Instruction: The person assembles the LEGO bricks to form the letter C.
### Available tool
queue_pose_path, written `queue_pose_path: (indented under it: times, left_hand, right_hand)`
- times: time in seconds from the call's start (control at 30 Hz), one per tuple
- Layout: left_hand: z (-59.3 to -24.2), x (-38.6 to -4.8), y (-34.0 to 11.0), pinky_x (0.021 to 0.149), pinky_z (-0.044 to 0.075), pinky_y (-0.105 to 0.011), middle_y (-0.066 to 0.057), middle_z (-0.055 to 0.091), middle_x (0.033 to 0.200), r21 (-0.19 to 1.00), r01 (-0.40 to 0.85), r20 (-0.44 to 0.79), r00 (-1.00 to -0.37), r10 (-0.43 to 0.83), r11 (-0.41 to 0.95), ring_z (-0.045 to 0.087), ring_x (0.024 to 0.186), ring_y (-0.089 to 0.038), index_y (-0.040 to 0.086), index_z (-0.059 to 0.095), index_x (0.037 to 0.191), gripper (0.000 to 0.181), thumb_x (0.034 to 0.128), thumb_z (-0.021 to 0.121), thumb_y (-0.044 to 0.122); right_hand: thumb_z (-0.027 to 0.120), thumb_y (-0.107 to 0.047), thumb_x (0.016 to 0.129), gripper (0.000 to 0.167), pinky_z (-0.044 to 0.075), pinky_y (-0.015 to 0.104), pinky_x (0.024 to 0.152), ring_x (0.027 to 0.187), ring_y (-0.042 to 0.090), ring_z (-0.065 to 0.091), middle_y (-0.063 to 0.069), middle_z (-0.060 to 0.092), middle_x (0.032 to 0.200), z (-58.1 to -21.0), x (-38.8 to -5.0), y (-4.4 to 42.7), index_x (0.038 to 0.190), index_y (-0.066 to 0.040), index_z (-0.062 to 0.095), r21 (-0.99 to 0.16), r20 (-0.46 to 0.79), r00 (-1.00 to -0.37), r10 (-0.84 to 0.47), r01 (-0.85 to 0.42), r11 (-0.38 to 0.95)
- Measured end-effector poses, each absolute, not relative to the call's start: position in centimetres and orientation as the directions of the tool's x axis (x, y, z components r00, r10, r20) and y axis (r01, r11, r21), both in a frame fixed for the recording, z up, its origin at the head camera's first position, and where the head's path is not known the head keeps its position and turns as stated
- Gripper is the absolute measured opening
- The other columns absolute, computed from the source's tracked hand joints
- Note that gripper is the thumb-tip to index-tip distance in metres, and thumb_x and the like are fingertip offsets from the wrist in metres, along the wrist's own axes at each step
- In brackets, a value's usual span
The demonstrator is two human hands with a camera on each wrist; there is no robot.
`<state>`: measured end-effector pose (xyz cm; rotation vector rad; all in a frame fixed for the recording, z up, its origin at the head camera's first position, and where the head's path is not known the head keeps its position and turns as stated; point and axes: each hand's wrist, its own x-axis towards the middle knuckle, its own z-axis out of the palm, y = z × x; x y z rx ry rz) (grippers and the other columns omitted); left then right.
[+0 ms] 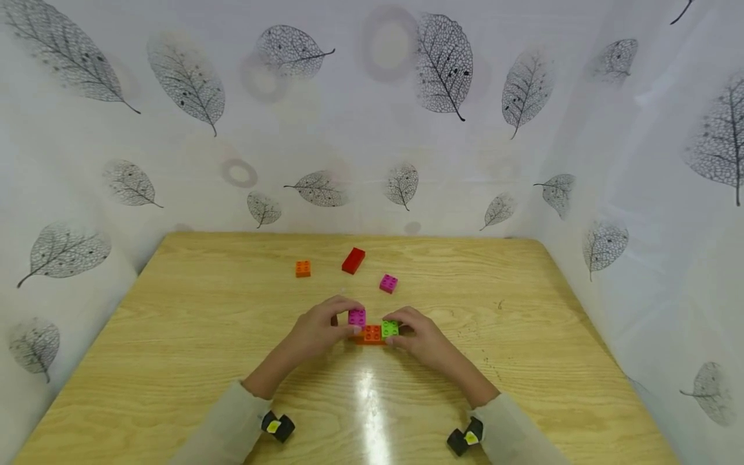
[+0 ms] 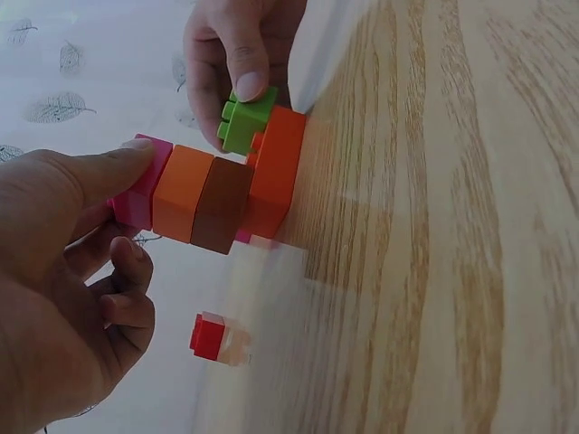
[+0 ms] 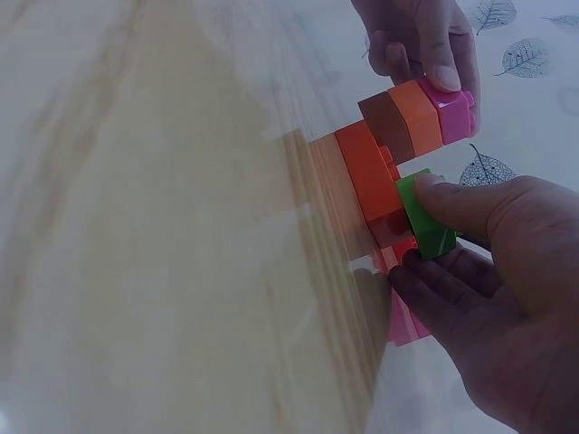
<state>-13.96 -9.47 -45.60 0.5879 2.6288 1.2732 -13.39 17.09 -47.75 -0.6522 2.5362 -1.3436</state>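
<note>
A long orange brick (image 1: 372, 334) lies flat on the table, its middle studs showing between the hands. My left hand (image 1: 320, 326) pinches the pink brick (image 2: 142, 185) at the top of a small stack. Below the pink one come an orange brick (image 2: 184, 193) and a brown brick (image 2: 220, 206). This stack leans over one end of the long brick; whether it is seated on the studs I cannot tell. At the other end, my right hand (image 1: 421, 337) holds a green brick (image 1: 390, 329) between thumb and fingers, against the long brick's top.
Farther back on the wooden table (image 1: 232, 361) lie a square orange brick (image 1: 303, 268), a long red brick (image 1: 353, 260) and a second pink brick (image 1: 388, 283). A pale curtain (image 1: 349, 129) with leaf prints hangs behind the table and along its sides.
</note>
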Motion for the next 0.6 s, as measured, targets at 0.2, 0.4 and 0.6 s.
queue_pose_path:
  times: [0.2, 0.4, 0.6]
  left_hand:
    - [-46.0, -13.9, -9.5, 0.062, 0.043, -0.029, 0.016, 0.062, 0.119, 0.784, 0.279, 0.038, -0.913, 0.406, 0.554, 0.051, 0.077, -0.013, 0.029, 0.069, 0.126, 0.036, 0.0915, 0.073, 0.039]
    - [-46.5, -13.9, -9.5, 0.066, 0.043, -0.029, 0.015, 0.062, 0.122, 0.811, 0.262, 0.044, -0.919, 0.392, 0.524, 0.050, 0.080, -0.014, 0.030, 0.068, 0.126, 0.035, 0.0922, 0.072, 0.038]
    - [-46.8, -13.9, -9.5, 0.068, 0.043, -0.028, 0.015, 0.063, 0.125, 0.836, 0.245, 0.047, -0.924, 0.380, 0.491, 0.049, 0.082, -0.014, 0.034, 0.068, 0.124, 0.033, 0.0910, 0.074, 0.037]
  right_hand:
    - [0.072, -0.025, 0.094, 0.039, 0.052, 0.041, 0.096, 0.110, 0.020, 0.061, 0.002, 0.061, 0.122, -48.0, -13.4, 17.1, 0.130, -0.013, 0.064, -0.824, 0.033, -0.882, -0.470, -0.289, 0.486]
    - [0.072, -0.024, 0.094, 0.039, 0.052, 0.034, 0.093, 0.108, 0.017, 0.060, 0.000, 0.062, 0.122, -47.9, -13.3, 17.1, 0.131, -0.014, 0.065, -0.816, 0.042, -0.884, -0.465, -0.299, 0.495]
    - [0.073, -0.023, 0.094, 0.039, 0.052, 0.034, 0.093, 0.108, 0.017, 0.060, 0.000, 0.062, 0.121, -47.9, -13.2, 17.1, 0.130, -0.014, 0.065, -0.817, 0.038, -0.887, -0.460, -0.293, 0.497]
